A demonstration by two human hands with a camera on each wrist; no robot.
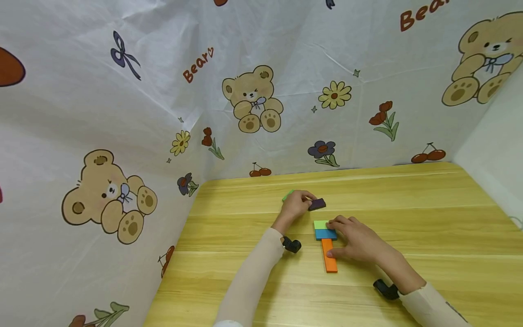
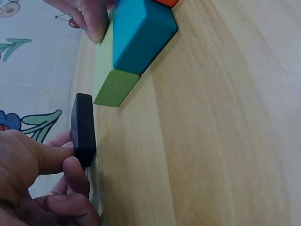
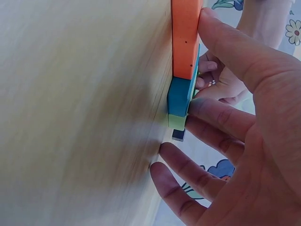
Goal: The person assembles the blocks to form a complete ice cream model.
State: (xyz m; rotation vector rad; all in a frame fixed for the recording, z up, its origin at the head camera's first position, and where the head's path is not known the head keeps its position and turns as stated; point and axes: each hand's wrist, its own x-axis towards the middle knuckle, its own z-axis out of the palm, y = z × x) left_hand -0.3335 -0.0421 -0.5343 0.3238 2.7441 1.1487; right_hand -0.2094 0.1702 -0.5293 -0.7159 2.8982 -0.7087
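Surface (image 1: 429, 204) of pale yellow wood grain, its streaks running across the lower half of the head view, carries a few smooth, flat, oblong blocks. Just right of the frame's middle, the left hand (image 1: 293, 207) has its grip pinched on one end of a dark block (image 1: 317, 204), a blackish-purple bar with softened edges; the rest of the bar juts out to the right of the fingertips. Whether its underside meets the wood cannot be told. Partly hidden behind that hand, toward its upper left, shows a bright green piece (image 1: 288, 195).

Lower in the frame, a light green block (image 1: 320, 225) and a blue block (image 1: 325, 234) lie with their long sides touching. An orange block (image 1: 329, 259) butts end-on against the blue one's lower edge, the three making a T. The blue looks glossy with rounded edges in the left wrist view; two small dark pits mark the orange side face in the right wrist view.

The right hand (image 1: 359, 238) has a loose grip, clasping nothing: its thumb rests on the orange block, its fingertips reach the light green one, and other fingers spread apart. Behind hangs a creased white sheet (image 1: 294, 54) printed with bears, flowers and cherries.
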